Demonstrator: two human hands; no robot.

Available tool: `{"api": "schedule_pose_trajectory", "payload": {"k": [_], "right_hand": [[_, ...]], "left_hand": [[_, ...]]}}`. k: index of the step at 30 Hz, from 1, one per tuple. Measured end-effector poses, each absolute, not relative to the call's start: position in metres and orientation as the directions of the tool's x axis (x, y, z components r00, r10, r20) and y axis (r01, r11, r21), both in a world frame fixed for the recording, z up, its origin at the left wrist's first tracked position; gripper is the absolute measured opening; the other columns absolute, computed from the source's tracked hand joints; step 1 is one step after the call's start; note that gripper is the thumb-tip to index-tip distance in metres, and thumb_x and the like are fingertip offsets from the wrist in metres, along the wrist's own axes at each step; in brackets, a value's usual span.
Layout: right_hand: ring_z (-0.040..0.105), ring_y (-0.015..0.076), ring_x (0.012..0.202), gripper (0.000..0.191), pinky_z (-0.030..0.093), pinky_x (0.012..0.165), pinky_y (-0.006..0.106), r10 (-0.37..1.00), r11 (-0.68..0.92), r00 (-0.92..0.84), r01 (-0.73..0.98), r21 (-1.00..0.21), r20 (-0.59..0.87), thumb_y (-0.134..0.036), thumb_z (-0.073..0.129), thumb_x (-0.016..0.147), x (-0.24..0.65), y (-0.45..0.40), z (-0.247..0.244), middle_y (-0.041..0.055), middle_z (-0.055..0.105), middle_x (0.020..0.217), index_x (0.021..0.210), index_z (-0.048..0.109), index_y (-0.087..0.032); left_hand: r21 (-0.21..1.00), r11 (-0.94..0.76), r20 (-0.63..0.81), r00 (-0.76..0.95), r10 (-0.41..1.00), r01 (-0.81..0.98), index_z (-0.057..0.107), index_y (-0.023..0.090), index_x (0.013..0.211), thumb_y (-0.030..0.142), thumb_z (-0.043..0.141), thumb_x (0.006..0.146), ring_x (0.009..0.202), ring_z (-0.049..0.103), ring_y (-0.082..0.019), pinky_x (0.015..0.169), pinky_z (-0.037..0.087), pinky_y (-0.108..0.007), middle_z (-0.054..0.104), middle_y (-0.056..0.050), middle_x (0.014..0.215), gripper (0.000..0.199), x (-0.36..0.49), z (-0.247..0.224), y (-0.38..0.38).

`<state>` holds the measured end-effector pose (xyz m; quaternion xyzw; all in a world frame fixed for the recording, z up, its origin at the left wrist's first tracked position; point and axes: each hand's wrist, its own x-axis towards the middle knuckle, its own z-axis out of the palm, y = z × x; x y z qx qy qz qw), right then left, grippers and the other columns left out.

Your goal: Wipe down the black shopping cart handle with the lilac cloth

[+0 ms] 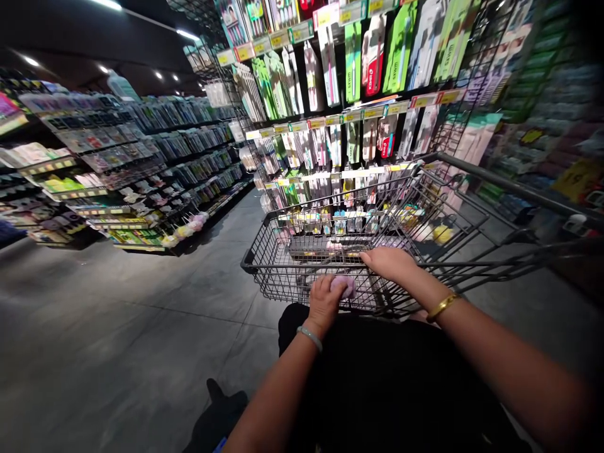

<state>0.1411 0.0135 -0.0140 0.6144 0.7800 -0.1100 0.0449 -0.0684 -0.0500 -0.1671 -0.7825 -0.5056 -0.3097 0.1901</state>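
Observation:
My left hand [324, 299], with a pale bangle at the wrist, is closed beside the near side of a black wire shopping cart [274, 268]. Its thumb presses on a small, soft-looking lilac thing [345, 287], whose exact kind I cannot make out. My right hand [391, 262], below a gold bangle, is closed over the cart's near top rim, with most of its fingers hidden. Inside the basket, wire mesh partly covers a few items.
In front stands a rack of packaged toothbrushes [330, 69] on hooks. Stocked shelves [117, 157] line the left, beyond the grey floor [141, 314]. The cart's handle [509, 182] extends to the right, near more stacked goods [542, 119].

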Motion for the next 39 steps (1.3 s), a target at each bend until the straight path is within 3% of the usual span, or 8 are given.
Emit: {"api": "schedule_pose_trajectory", "payload": {"k": [6, 12, 16, 20, 23, 29, 35, 39], "right_hand": [[0.065, 0.0305, 0.105, 0.069, 0.048, 0.087, 0.039, 0.915, 0.359, -0.377, 0.924, -0.134, -0.147, -0.062, 0.021, 0.097, 0.113, 0.019, -0.002, 0.0150, 0.071, 0.113, 0.110, 0.073, -0.018], [0.065, 0.0298, 0.106, 0.079, 0.048, 0.090, 0.039, 0.786, 0.507, -0.552, 0.833, -0.223, -0.278, -0.073, 0.018, 0.094, 0.074, 0.021, -0.006, 0.0155, 0.070, 0.116, 0.112, 0.073, -0.017], [0.066, 0.0319, 0.106, 0.083, 0.048, 0.090, 0.042, 0.799, 0.482, -0.525, 0.851, -0.208, -0.294, -0.076, 0.016, 0.092, 0.072, 0.022, -0.017, 0.0154, 0.070, 0.115, 0.110, 0.073, -0.018], [0.065, 0.0308, 0.109, 0.084, 0.047, 0.093, 0.042, 0.813, 0.483, -0.526, 0.848, -0.217, -0.249, -0.072, 0.010, 0.095, 0.074, 0.021, -0.022, 0.0156, 0.071, 0.114, 0.107, 0.074, -0.017], [0.064, 0.0324, 0.110, 0.084, 0.046, 0.094, 0.044, 0.834, 0.470, -0.504, 0.862, -0.190, -0.223, -0.069, 0.011, 0.096, 0.073, 0.019, -0.023, 0.0167, 0.071, 0.115, 0.106, 0.074, -0.015], [0.065, 0.0341, 0.107, 0.090, 0.048, 0.091, 0.047, 0.837, 0.466, -0.498, 0.865, -0.185, -0.225, -0.075, 0.009, 0.092, 0.072, 0.018, -0.024, 0.0170, 0.071, 0.113, 0.103, 0.074, -0.015], [0.065, 0.0332, 0.108, 0.091, 0.046, 0.093, 0.048, 0.834, 0.482, -0.510, 0.859, -0.174, -0.209, -0.076, 0.007, 0.092, 0.074, 0.019, -0.029, 0.0171, 0.071, 0.113, 0.108, 0.074, -0.018], [0.065, 0.0340, 0.108, 0.089, 0.047, 0.092, 0.049, 0.844, 0.470, -0.498, 0.865, -0.174, -0.200, -0.076, 0.009, 0.092, 0.074, 0.018, -0.029, 0.0171, 0.070, 0.114, 0.108, 0.074, -0.017]], "left_hand": [[0.055, -0.398, 0.754, 0.224, 0.617, 0.916, 0.068, 0.032, 0.114, 0.017, 0.065, 0.088, 0.112, 0.049, -0.027, 0.094, 0.046, -0.041, 0.058, -0.008, 0.120, 0.030, -0.058, -0.162, -0.043], [0.183, -0.275, 0.574, 0.124, 0.809, 0.944, 0.068, 0.028, 0.108, 0.007, 0.064, 0.082, 0.100, 0.053, -0.024, 0.087, 0.050, -0.038, 0.059, -0.008, 0.114, 0.033, -0.072, -0.189, -0.064], [0.247, -0.300, 0.681, 0.055, 0.730, 0.921, 0.068, 0.025, 0.105, 0.009, 0.066, 0.081, 0.102, 0.051, -0.024, 0.091, 0.048, -0.039, 0.056, -0.009, 0.112, 0.029, -0.080, -0.155, -0.062], [0.198, -0.324, 0.803, 0.036, 0.595, 0.925, 0.069, 0.027, 0.106, 0.017, 0.066, 0.085, 0.110, 0.050, -0.026, 0.099, 0.043, -0.043, 0.055, -0.009, 0.116, 0.024, -0.091, -0.130, -0.051], [0.187, -0.271, 0.773, 0.029, 0.634, 0.944, 0.070, 0.027, 0.105, 0.016, 0.063, 0.086, 0.107, 0.051, -0.026, 0.095, 0.045, -0.042, 0.057, -0.010, 0.114, 0.023, -0.101, -0.155, -0.053], [0.367, -0.050, 0.540, -0.169, 0.824, 0.929, 0.066, 0.025, 0.102, 0.002, 0.057, 0.077, 0.100, 0.053, -0.024, 0.089, 0.049, -0.040, 0.057, -0.008, 0.110, 0.036, -0.113, -0.209, -0.075], [0.383, -0.173, 0.764, -0.205, 0.612, 0.907, 0.064, 0.025, 0.107, 0.007, 0.060, 0.077, 0.111, 0.049, -0.027, 0.097, 0.045, -0.045, 0.051, -0.010, 0.120, 0.035, -0.111, -0.148, -0.057], [0.390, -0.170, 0.748, -0.204, 0.631, 0.905, 0.064, 0.023, 0.106, 0.005, 0.059, 0.077, 0.112, 0.050, -0.027, 0.098, 0.044, -0.046, 0.052, -0.011, 0.121, 0.035, -0.114, -0.160, -0.050]]}}
